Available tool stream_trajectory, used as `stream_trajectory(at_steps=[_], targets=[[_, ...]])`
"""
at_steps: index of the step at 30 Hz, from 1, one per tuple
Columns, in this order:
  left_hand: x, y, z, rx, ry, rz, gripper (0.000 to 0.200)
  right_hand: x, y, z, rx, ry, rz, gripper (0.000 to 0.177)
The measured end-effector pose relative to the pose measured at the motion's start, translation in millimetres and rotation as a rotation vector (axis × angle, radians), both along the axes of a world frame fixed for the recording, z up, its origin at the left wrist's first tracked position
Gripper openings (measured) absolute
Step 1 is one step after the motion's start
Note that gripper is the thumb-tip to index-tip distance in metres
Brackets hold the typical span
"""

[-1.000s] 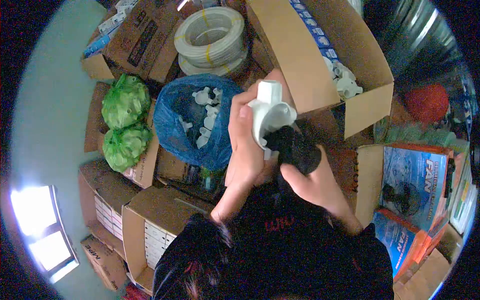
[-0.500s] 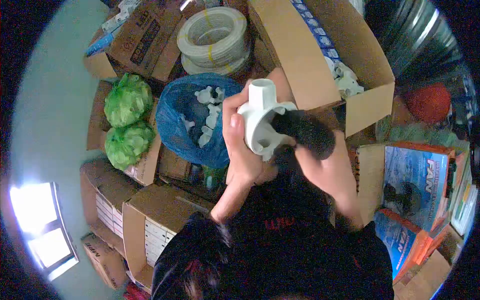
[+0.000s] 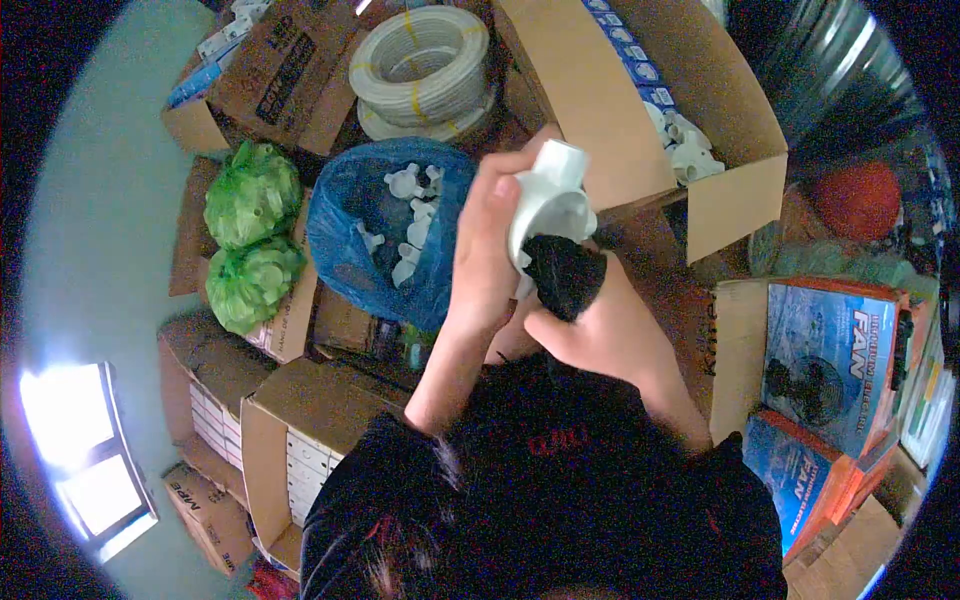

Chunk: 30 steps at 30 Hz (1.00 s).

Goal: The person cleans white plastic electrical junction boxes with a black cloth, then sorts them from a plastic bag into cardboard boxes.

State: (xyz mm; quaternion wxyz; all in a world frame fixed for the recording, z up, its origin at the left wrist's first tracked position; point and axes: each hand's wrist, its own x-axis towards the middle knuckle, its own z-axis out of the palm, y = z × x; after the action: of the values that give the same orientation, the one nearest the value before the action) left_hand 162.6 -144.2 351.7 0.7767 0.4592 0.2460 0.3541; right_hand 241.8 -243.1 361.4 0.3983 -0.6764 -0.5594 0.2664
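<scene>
My left hand (image 3: 485, 245) grips a white plastic conduit junction box (image 3: 545, 200), round, with a short pipe stub pointing up and its open side facing right and down. In my right hand (image 3: 625, 330) is a bunched black cloth (image 3: 566, 278), which is pressed at the lower rim and opening of the box. The cloth hides part of the inside of the box, and some fingertips of both hands are out of sight behind these things. Left of my left hand lies an open blue plastic bag (image 3: 335, 235) with several similar white fittings (image 3: 405, 182) in it.
Green bags (image 3: 252, 195) of white pieces lie at left, below a cable coil (image 3: 420, 65). An open carton (image 3: 610, 110) with more white fittings (image 3: 690, 150) stands at upper right. Blue fan boxes (image 3: 830, 365) are at right; cartons (image 3: 330, 400) with white boxes are lower left.
My right hand has brought the black cloth left and down, from a blurred swing beside the box to its lower rim. The junction box has tilted and shifted slightly right and up.
</scene>
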Motion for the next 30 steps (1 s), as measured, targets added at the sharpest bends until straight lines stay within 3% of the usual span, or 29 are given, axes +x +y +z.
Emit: stream_trajectory(at_steps=[4, 6, 9, 10, 12, 13, 16, 20, 21, 24, 25, 28, 30], targets=[[1.6, 2.9, -10.9, 0.282, 0.11, -0.029, 0.031, 2.1, 2.8, -11.0, 0.043, 0.037, 0.025, 0.034], [0.6, 6.4, -21.3, 0.178, 0.043, -0.031, 0.036, 5.4, -2.6, -4.1, -0.026, 0.08, 0.092, 0.032], [-1.7, 9.6, -15.4, 0.165, 0.051, 0.043, 0.046, -11.5, -16.9, 3.4, 0.057, 0.533, -0.303, 0.028], [0.4, 9.4, -5.2, -0.054, 0.045, 0.132, 0.045, -15.2, -19.2, 16.7, 0.139, 0.742, -0.487, 0.024], [-9.1, 17.7, -4.5, -0.226, -0.057, 0.1, 0.045, 1.5, -24.1, 16.6, 0.201, 0.974, -0.568, 0.028], [-9.7, 18.8, -11.3, -0.386, -0.253, 0.059, 0.045, 5.3, -22.2, 11.3, 0.211, 1.014, -0.577, 0.034], [-6.8, 11.6, -10.9, -0.525, -0.364, -0.026, 0.042, 5.9, -17.3, -0.6, 0.227, 0.475, -0.296, 0.038], [-10.9, 11.8, -7.8, -0.262, -0.28, -0.003, 0.041, 7.2, -17.1, 0.2, 0.102, 0.616, -0.275, 0.043], [-5.5, 6.6, 2.1, -0.33, -0.222, 0.104, 0.042, 7.2, -16.4, -4.7, 0.206, 0.364, -0.23, 0.042], [-1.0, 7.0, -4.4, -0.176, -0.051, 0.103, 0.04, 10.3, -17.2, -19.1, 0.2, 0.359, -0.12, 0.045], [-0.9, 6.5, -3.6, -0.17, -0.029, 0.083, 0.04, 16.7, -21.1, -17.2, 0.062, 0.489, -0.127, 0.043], [-1.6, 5.2, -1.6, -0.275, -0.09, -0.015, 0.041, 21.6, -22.5, -16.7, 0.007, 0.665, -0.122, 0.032], [1.5, 8.0, -3.7, -0.17, -0.03, 0.014, 0.043, 23.4, -22.9, -14.6, -0.067, 0.827, -0.159, 0.027]])
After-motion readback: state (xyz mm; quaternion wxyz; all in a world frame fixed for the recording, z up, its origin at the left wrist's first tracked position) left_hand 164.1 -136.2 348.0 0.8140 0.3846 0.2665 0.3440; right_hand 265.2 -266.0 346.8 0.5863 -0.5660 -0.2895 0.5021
